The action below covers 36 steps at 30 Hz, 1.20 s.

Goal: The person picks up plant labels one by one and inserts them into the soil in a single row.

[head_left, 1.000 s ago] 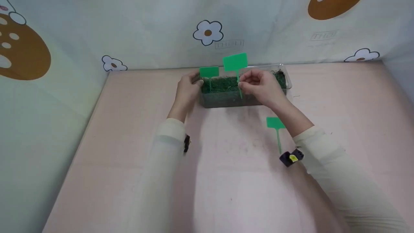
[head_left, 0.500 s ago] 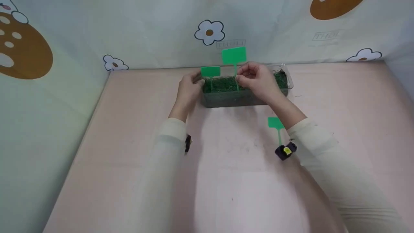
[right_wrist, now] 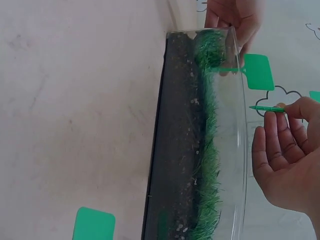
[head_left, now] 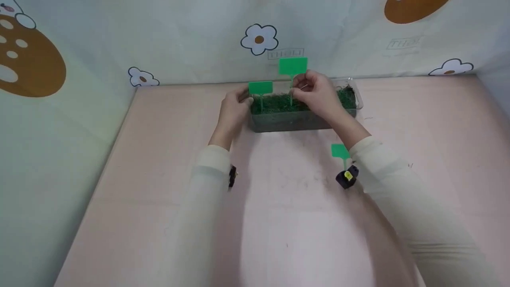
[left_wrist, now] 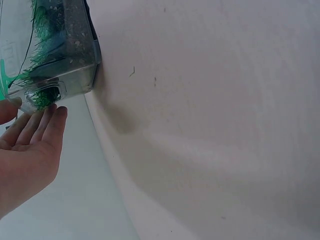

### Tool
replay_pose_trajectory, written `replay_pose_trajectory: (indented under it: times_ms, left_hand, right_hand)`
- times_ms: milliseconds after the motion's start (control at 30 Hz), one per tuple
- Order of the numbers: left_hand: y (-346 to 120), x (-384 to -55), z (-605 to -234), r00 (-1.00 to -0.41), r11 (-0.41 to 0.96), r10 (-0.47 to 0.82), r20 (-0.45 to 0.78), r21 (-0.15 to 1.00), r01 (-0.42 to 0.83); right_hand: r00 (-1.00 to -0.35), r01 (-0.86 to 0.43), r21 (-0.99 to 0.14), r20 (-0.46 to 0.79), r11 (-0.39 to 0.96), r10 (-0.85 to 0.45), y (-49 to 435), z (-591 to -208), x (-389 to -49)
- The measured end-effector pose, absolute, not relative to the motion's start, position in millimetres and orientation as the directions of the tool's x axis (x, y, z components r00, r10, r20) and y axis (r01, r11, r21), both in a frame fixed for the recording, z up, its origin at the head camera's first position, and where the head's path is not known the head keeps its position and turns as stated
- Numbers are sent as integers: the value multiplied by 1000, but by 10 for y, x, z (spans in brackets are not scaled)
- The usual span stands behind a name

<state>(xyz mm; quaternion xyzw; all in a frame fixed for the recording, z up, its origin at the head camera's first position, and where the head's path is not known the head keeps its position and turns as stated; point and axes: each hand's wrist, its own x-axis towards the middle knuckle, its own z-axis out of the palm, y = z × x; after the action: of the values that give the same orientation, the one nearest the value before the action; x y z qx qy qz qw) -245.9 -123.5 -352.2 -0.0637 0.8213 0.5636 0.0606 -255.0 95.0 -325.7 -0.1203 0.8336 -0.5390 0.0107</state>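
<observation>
In the head view, my right hand [head_left: 318, 93] pinches a green T-shaped plant label [head_left: 293, 66] by its stem, pointed end down. The stem's tip [right_wrist: 257, 107] shows above the rim of the clear plastic box [right_wrist: 245, 165] in the right wrist view. Green grass-like moss [head_left: 279, 103] tops dark soil inside this box. Fairly straight fingers of my left hand [left_wrist: 35, 145] touch the box's left end, the thumb near its rim. A second green plant label [head_left: 261, 87] stands upright in the moss beside that hand.
A third green label [head_left: 340, 150] lies on the pink tabletop [head_left: 295, 223], partly hidden by my right wrist's camera [head_left: 347, 177]. Behind the box rises a pale wall covering [head_left: 199, 44] with printed flowers. Small green bits [left_wrist: 132, 71] are scattered on the table.
My right hand has moved up and away, carrying the label from the box's front side to over the moss. The label has turned more upright. My left hand stays at the box's end.
</observation>
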Motion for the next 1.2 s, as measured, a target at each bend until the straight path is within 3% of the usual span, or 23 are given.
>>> replay_pose_trajectory:
  times_ms: [1200]
  left_hand:
    - [-1234, -2461, -3524, -985, 334, -38, -171, 926, -174]
  right_hand:
    - [-977, -128, -771, -9, 624, -211, 836, -3423, -2753]
